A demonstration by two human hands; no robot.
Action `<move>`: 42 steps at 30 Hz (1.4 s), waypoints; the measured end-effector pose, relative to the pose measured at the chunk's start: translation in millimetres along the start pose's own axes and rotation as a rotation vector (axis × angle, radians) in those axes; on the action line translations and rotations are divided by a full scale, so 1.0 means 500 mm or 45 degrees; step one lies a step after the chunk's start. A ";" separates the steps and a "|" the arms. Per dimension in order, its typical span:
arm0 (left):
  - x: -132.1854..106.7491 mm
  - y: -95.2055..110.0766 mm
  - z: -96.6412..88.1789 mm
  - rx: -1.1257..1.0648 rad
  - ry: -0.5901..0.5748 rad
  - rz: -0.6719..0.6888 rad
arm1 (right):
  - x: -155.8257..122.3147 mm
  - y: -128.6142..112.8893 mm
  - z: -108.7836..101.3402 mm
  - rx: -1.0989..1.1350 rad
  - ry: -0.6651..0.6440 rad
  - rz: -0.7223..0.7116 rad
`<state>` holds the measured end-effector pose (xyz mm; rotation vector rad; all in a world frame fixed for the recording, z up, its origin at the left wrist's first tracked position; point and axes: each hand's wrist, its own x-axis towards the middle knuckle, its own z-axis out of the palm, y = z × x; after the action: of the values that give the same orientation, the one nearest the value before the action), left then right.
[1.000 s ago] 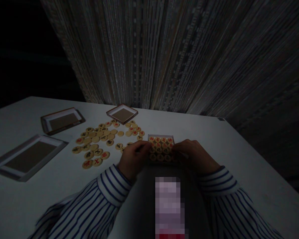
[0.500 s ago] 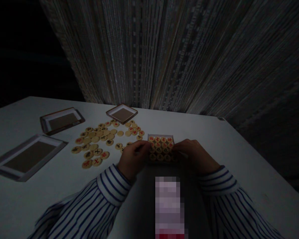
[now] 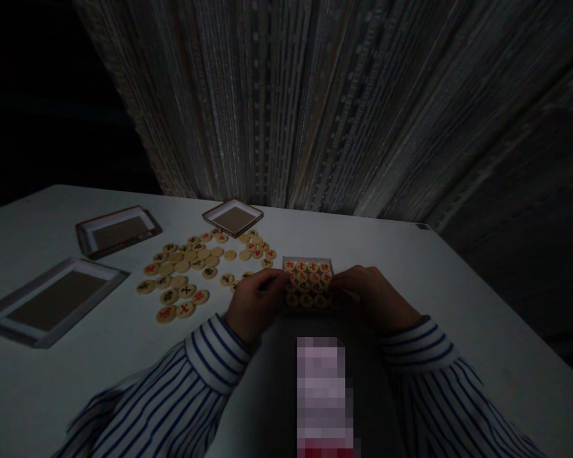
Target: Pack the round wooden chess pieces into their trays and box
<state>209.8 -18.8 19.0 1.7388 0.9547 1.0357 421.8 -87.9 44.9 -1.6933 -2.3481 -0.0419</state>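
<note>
A small box [image 3: 306,259] stands in front of me, with several round Chinese chess pieces [image 3: 307,286] lying in it in rows, their red and black characters facing up. My left hand [image 3: 256,304] is closed at the box's left side, thumb and forefinger against the edge by the pieces. On the opposite side, the bent fingers of my right hand [image 3: 376,298] grip the right edge. Some fingertips and the lower corners of the box are in shadow or hidden. Loose Chinese chess pieces [image 3: 186,310] are scattered to the left of the box, some face up, some blank side up.
Three shallow box lids or trays lie on the white table [image 3: 458,318]: a large one [image 3: 57,299] at left, another [image 3: 119,233] behind it, and a third [image 3: 235,219] at the back. A string curtain [image 3: 286,108] hangs behind the table's far edge. The light is dim.
Almost nothing differs. Both hands stay at the sides of the box, and the view has shifted very slightly.
</note>
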 end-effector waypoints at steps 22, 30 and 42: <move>0.001 -0.005 0.000 0.018 -0.011 0.031 | -0.003 0.012 0.016 0.030 0.044 0.029; -0.001 0.002 -0.001 0.002 -0.017 0.004 | -0.003 0.001 0.010 0.008 0.016 0.063; -0.001 -0.002 0.000 0.031 0.004 0.012 | -0.006 0.012 0.017 0.051 0.037 0.028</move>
<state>209.6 -18.7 17.8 1.7633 0.9657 1.0368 426.6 -87.1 35.1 -1.6887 -2.2934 -0.0150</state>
